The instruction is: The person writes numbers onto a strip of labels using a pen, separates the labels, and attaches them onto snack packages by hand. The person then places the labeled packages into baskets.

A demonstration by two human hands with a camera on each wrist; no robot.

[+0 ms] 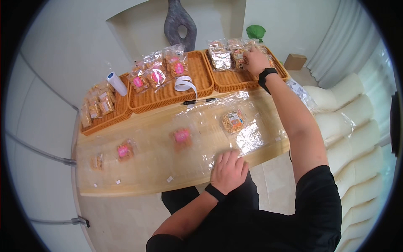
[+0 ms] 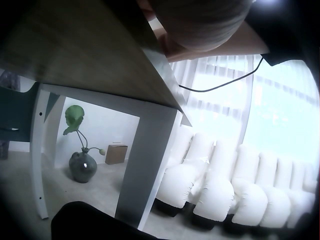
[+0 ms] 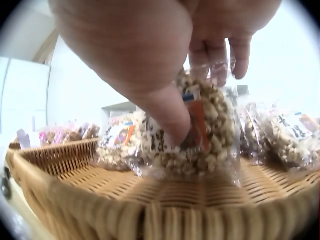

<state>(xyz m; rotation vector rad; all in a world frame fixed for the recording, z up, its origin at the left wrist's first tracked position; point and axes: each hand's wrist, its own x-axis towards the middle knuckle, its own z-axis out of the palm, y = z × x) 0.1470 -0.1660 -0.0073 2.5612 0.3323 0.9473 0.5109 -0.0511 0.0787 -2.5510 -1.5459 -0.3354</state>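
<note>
My right hand [image 1: 255, 62] reaches into the right-hand wicker basket [image 1: 228, 82]. In the right wrist view its thumb lies across the label of a clear packet of puffed-grain snack [image 3: 216, 127], with the fingers over the back of it. Other grain packets [image 3: 120, 140] stand on both sides. My left hand [image 1: 228, 172] rests at the table's front edge, fingers extended, by the edge of a clear plastic bag [image 1: 252, 138]. Over that plastic lies a round grain snack packet [image 1: 233, 122] with a colourful label.
Pink-labelled packets [image 1: 157, 75] and a white tape strip [image 1: 183, 84] are in the middle basket [image 1: 201, 67]. The left basket [image 1: 94, 124] holds small packets and a white roll [image 1: 117, 84]. A black pen [image 1: 199, 101] and spaced-out pink-labelled packets [image 1: 182, 136] lie on the table [image 1: 151, 176].
</note>
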